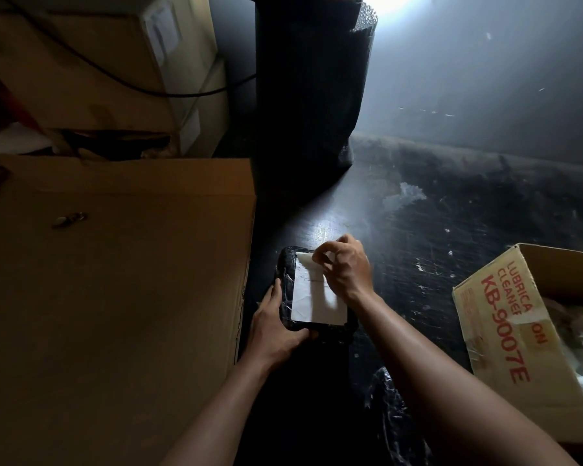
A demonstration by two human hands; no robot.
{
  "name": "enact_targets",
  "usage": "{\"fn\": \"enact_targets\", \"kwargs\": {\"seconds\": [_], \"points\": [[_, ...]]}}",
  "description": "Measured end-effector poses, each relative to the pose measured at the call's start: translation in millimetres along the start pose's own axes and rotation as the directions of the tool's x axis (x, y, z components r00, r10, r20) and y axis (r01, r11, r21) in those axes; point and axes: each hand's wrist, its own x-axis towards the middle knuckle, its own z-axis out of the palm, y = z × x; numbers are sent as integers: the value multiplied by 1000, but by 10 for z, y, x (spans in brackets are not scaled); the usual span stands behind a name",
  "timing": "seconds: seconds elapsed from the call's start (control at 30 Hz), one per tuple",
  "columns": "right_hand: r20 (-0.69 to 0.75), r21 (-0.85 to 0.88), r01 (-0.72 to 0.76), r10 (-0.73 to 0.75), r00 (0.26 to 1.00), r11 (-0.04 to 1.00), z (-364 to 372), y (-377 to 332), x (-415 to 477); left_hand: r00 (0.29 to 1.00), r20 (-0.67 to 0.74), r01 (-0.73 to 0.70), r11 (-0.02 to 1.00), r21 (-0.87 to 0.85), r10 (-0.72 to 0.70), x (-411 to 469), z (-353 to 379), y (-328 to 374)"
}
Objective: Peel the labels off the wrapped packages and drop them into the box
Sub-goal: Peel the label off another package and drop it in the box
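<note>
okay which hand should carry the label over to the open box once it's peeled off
Right. The right hand already pinches the label, and the open box sits on its side.

Package (285,290): black, wrapped in shiny plastic film, lying flat on dark surface between left hand (276,326) and right hand (345,269).
Label (317,299): white rectangle on package top, faint print near far end; far edge lifted and curled under right hand fingertips, rest stuck flat.
Box (505,331): open cardboard, red lettering on flap, right of right forearm, pale crumpled scraps inside.
</note>
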Motion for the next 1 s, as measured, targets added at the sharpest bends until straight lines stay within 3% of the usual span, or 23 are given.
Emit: {"fn": "enact_targets", "kwargs": {"seconds": [0.63,1.0], "points": [[-79,179,67,-54,995,982,-2,34,-241,1000,5,9,1000,9,-9,-19,15,-3],[-74,285,35,-14,997,958,-150,-66,-397,1000,21,16,999,40,-17,7,13,51]]}}
